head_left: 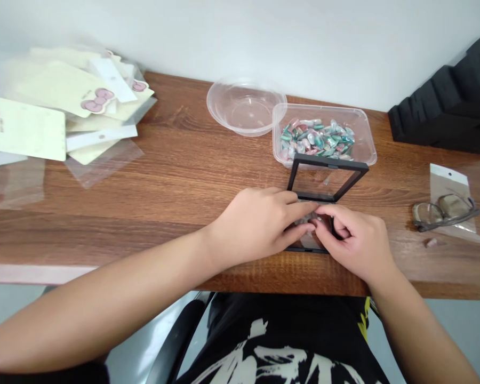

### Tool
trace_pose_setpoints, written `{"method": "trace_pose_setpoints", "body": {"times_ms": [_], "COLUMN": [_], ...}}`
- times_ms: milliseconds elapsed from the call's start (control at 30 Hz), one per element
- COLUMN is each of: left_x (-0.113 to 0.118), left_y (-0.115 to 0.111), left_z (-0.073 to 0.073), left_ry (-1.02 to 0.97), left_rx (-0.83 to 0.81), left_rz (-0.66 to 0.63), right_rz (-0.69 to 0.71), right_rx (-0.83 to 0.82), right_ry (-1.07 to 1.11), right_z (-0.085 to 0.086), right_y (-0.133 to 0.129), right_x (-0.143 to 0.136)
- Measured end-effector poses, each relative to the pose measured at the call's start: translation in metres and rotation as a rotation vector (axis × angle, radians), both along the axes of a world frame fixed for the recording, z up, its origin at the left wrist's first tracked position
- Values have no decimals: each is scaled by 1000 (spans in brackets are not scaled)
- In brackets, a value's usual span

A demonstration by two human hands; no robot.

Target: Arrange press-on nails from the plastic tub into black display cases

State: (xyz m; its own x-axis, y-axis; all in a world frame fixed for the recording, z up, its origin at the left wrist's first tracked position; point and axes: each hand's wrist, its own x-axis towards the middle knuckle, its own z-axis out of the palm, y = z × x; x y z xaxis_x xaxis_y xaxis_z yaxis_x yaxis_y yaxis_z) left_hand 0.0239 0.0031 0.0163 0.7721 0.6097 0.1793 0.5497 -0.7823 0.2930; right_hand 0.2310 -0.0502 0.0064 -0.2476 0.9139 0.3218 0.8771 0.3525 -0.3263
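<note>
A black hinged display frame (328, 164) with a clear film window stands open on the table, its lid raised and its lower half flat under my hands. My left hand (266, 218) reaches over the lower half from the left, thumb and forefinger closed toward each other. From the right, my right hand (354, 234) pinches with thumb and forefinger at the same spot. Between the fingertips is something small and pale, mostly hidden. Just behind the raised lid, a clear plastic tub (366, 136) holds many shiny green, pink and white shell-like pieces (318, 138).
A clear round plastic bowl (244, 109) overlaps the tub's left corner. Pale yellow cards (28, 125) in clear sleeves are piled at left. On the right lie eyeglasses (444, 213) on a clear bag (448, 178), a small pinkish piece (431, 242) and stacked black frames (448, 104).
</note>
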Motion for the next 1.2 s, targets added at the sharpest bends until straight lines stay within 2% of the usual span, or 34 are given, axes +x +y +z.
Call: {"method": "trace_pose_setpoints", "body": {"times_ms": [367,767,967,1200], "left_x": [2,0,-1,0], "left_y": [3,7,7,5], "left_z": [0,-2,2,3], "left_ry": [21,-22,-110,-119], "left_rx": [-135,-135,-127,-98], "left_rz": [-9,-14,96,129], "right_rz": [-116,-113,-120,-69], "right_rx": [-18,-16,-27,16], "right_ry": [-15,-16,7,34], "right_z": [2,2,2,2], "right_y": [0,-2,-2,-2], "right_x": [-7,-5,-5,-6]}}
